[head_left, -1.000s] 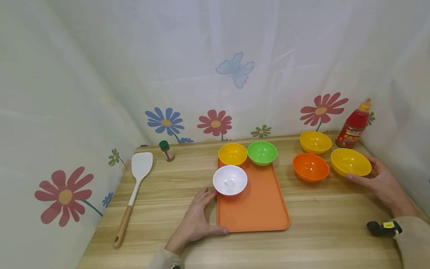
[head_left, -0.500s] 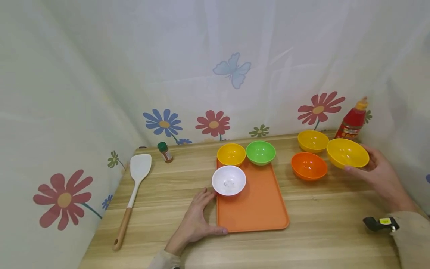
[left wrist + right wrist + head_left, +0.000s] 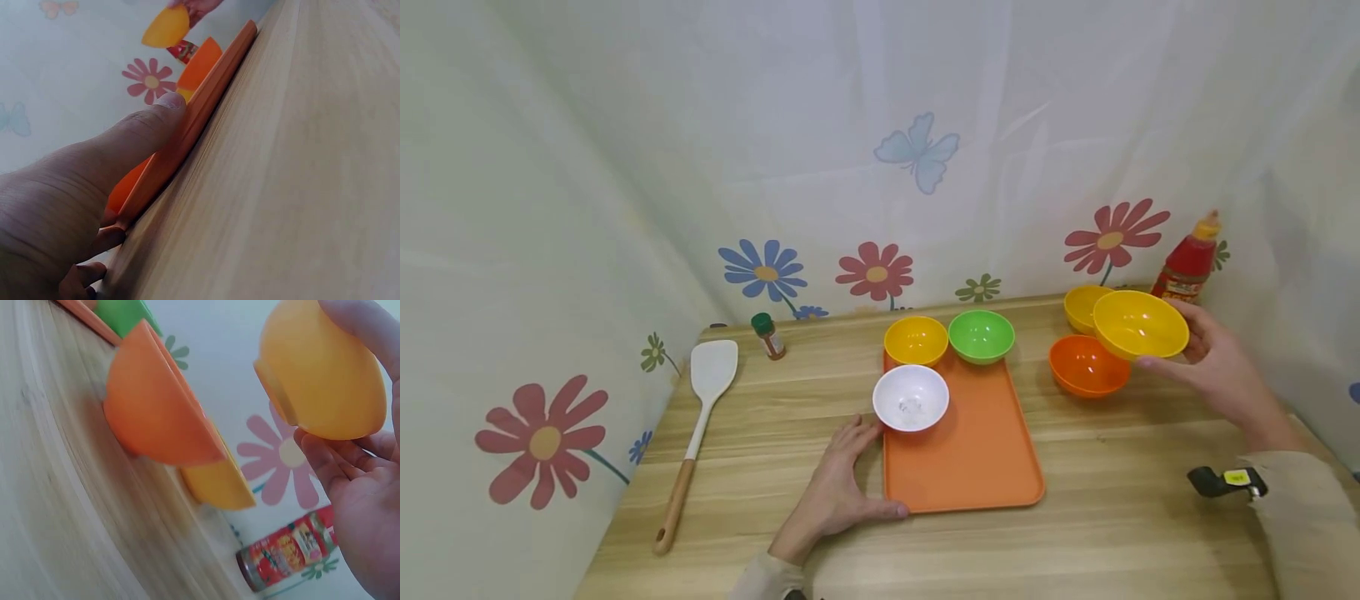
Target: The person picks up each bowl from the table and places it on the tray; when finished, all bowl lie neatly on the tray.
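Note:
My right hand [image 3: 1225, 375] grips a yellow bowl [image 3: 1140, 325] by its right side, thumb at the front and fingers behind. In the right wrist view this bowl [image 3: 325, 369] is raised off the table and tilted. An orange bowl [image 3: 1088, 367] and another yellow bowl [image 3: 1082, 307], partly hidden, stand beneath and beside it. My left hand [image 3: 838, 492] holds the near left corner of an orange tray [image 3: 970, 467], its thumb [image 3: 140, 134] against the front rim. On the tray's left part sits a white bowl [image 3: 911, 398]; a yellow bowl [image 3: 916, 342] and a green bowl [image 3: 982, 337] are at its far end.
A red sauce bottle [image 3: 1186, 265] with a yellow cap stands in the back right corner. At the left lie a white spatula [image 3: 703, 417] with a wooden handle and a small green-capped spice jar [image 3: 768, 336]. Flowered curtain [image 3: 820, 167] encloses the wooden table [image 3: 1112, 533].
My right hand has lifted the yellow bowl off the table and carried it left, over the edge of the orange bowl. The left hand stays at the tray corner.

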{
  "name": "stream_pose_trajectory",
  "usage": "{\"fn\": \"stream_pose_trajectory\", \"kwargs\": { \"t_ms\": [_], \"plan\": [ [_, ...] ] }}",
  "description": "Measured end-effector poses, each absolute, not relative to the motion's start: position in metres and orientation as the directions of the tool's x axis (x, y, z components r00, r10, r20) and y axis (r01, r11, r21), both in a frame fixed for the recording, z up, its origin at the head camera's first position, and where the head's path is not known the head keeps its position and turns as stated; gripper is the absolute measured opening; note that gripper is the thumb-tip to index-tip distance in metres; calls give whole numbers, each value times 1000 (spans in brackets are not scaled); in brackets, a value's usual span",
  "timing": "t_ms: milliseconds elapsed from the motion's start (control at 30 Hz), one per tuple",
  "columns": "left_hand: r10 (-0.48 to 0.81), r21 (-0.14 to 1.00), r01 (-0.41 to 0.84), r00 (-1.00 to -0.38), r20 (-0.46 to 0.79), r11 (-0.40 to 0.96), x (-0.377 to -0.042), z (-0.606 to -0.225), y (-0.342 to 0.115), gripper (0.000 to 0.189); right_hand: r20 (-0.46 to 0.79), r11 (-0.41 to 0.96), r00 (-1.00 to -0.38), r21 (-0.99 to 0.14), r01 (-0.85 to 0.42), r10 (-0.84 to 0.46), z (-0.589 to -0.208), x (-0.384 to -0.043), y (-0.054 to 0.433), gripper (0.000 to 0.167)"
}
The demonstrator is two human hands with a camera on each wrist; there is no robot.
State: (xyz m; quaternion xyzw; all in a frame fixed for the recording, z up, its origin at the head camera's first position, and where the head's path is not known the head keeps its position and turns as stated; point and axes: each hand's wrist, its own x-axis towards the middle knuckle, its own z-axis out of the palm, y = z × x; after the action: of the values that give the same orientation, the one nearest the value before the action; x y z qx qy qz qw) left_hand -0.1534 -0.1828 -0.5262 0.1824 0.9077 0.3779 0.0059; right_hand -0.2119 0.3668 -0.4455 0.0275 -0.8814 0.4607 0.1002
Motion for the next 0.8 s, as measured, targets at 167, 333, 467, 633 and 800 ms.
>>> {"fn": "stream_pose_trajectory", "kwargs": {
  "t_ms": [167,333,467,633,800],
  "plan": [
    [337,685,331,-932,131,649,-154,-526,-183,126,227,544,-974,-816,-195,-8,-443,-216,352,97],
    [337,690,330,-932,132,644,-154,-526,-183,126,233,514,-970,-825,-234,-68,-441,-219,334,98],
    [334,692,327,-934,131,644,-153,-525,-183,126,230,485,-967,-837,-253,-107,-440,-220,319,98],
    [337,688,322,-934,119,651,-153,-524,-182,126,247,463,-957,-838,-290,-152,-440,-220,303,97],
    [334,684,320,-935,117,656,-153,-523,-181,127,251,435,-947,-844,-315,-198,-443,-221,289,98]
  ]
}}
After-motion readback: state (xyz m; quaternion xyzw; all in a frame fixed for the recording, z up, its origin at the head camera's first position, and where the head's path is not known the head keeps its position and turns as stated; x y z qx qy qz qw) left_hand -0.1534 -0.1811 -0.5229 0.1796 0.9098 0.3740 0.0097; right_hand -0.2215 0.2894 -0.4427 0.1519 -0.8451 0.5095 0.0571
